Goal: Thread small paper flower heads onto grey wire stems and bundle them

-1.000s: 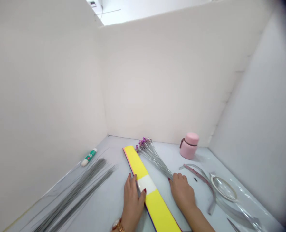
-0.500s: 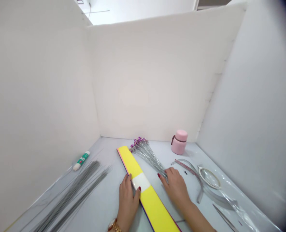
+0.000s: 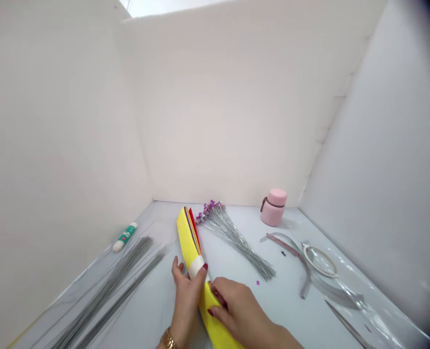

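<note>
A stack of folded coloured paper strips point(image 3: 188, 235), yellow outside with purple, orange and red edges showing, is tipped up on its side. Around its middle runs a white band point(image 3: 196, 265). My left hand point(image 3: 186, 295) is closed on the stack at the band, thumb on top. Just below the band, the curled fingers of my right hand point(image 3: 242, 308) grip the stack's right edge. Behind it, a fanned bundle of silvery wire stems point(image 3: 238, 237) with purple glittery tips point(image 3: 209, 212) lies loose on the table.
Two bundles of thin grey wires point(image 3: 108, 291) and a green-and-white glue stick point(image 3: 125, 236) lie left. To the right are a pink bottle point(image 3: 273, 213), a pink-and-clear strip point(image 3: 287, 248), a white ring point(image 3: 334, 275), and a slim pointed metal tool point(image 3: 347, 324). Pale walls enclose the table.
My right hand has left the wire stems and now grips the paper stack. The stack has turned from flat onto its side, showing its coloured layers. A purple bit shows by the stems.
</note>
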### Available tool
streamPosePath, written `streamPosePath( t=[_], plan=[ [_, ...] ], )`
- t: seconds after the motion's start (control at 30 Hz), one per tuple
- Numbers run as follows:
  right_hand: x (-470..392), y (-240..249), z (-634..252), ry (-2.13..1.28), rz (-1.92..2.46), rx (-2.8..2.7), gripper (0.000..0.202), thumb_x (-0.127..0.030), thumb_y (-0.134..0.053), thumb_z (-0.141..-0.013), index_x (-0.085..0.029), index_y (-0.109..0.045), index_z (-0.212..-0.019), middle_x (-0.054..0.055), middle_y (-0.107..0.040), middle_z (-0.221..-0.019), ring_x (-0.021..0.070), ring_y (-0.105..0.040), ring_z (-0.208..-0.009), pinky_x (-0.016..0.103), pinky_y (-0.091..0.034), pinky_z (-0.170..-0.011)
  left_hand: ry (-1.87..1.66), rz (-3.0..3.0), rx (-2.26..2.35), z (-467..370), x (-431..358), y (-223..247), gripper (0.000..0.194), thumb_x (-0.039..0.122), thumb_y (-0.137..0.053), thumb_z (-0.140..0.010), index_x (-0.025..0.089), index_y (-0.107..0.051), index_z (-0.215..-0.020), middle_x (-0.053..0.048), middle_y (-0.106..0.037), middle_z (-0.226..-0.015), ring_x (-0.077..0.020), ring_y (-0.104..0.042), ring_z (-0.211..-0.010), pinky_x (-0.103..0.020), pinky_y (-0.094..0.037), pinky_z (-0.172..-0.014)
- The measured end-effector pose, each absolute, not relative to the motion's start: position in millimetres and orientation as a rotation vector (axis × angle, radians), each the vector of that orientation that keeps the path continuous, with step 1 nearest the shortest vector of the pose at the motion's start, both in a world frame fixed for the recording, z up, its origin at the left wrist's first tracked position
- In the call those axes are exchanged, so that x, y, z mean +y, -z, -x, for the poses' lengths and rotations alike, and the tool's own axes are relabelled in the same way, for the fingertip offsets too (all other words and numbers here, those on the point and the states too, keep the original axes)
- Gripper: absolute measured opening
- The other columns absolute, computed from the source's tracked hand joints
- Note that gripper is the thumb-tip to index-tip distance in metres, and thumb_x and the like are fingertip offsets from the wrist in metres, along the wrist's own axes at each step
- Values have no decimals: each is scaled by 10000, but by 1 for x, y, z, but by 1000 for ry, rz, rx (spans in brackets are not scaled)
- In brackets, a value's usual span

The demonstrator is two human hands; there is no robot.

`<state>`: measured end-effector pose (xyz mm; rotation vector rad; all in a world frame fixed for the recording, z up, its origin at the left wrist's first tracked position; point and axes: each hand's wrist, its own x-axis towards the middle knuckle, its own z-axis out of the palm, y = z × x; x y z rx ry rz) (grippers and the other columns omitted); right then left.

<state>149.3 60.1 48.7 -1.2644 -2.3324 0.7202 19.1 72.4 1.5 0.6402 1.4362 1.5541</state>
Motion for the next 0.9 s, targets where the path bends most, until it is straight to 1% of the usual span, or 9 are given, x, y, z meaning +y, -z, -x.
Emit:
streamPosePath(
  t=[0.13,0.2,0.3,0.4,0.5,0.6,0.73,0.8,0.9],
  plan=[
    [62,-58,-160,-778,1183,-2266,72,-267,-526,-779,-202,-538,-806,-20,-545,-735,120,-485,-666,211,-347,-604,-1526,-599,1398,-18,67,-5,795,380,-583,-730,271,-64,-1322,-132,-284,-1354,-236,-539,-1030,-293,-495,-765],
    [65,-59,-171,-832,1212,-2146,182,-330,-507,-799,-189,-541,-910,6,-554,-795,133,-496,-700,219,-364,-612,-1553,-569,1321,-22,62,-9,722,387,-554,-755,315,-98,-1310,-90,-284,-1363,-221,-520,-1061,-277,-490,-781],
    [64,-58,-182,-1086,1235,-2095,293,-362,-559,-760,-179,-542,-988,14,-593,-834,143,-523,-713,215,-381,-602,-1617,-520,1205,-28,57,-14,665,367,-557,-762,343,-157,-1293,-62,-269,-1377,-220,-490,-1098,-276,-477,-807],
    [59,-56,-182,-1335,1196,-2120,212,-334,-491,-803,-163,-601,-859,3,-622,-757,143,-541,-687,205,-381,-578,-1664,-518,1131,-31,55,-18,595,334,-543,-778,361,-212,-1271,-45,-326,-1350,-208,-509,-1072,-287,-474,-805],
    [57,-57,-181,-1333,1192,-2103,248,-290,-426,-834,-151,-611,-746,-4,-616,-692,134,-536,-650,199,-378,-559,-1689,-509,1062,-30,55,-21,578,305,-545,-778,370,-237,-1263,-35,-406,-1297,-188,-548,-1005,-284,-479,-777],
    [60,-59,-183,-1227,1206,-2107,250,-272,-412,-838,-158,-611,-738,-8,-617,-682,134,-538,-640,202,-386,-565,-1678,-484,980,-28,55,-22,597,297,-564,-763,360,-250,-1268,-41,-485,-1217,-166,-587,-897,-272,-484,-726],
    [62,-58,-185,-1168,1205,-2121,255,-266,-401,-845,-173,-620,-755,-14,-610,-672,133,-534,-636,209,-379,-569,-1589,-417,912,-27,57,-18,636,306,-590,-744,336,-242,-1275,-32,-590,-1009,-148,-601,-785,-276,-480,-703],
    [63,-55,-184,-1152,1197,-2130,254,-260,-403,-845,-177,-625,-754,-15,-606,-662,133,-532,-629,212,-377,-570,-1536,-413,902,-27,58,-16,663,279,-616,-729,337,-239,-1271,-19,-595,-931,-140,-600,-757,-277,-477,-706],
    [63,-54,-184,-1140,1201,-2124,241,-240,-395,-849,-185,-621,-785,-9,-618,-700,137,-543,-657,224,-389,-600,-1506,-456,916,-29,59,-16,676,241,-648,-704,346,-262,-1249,-19,-577,-947,-129,-599,-719,-279,-486,-684]
  ],
)
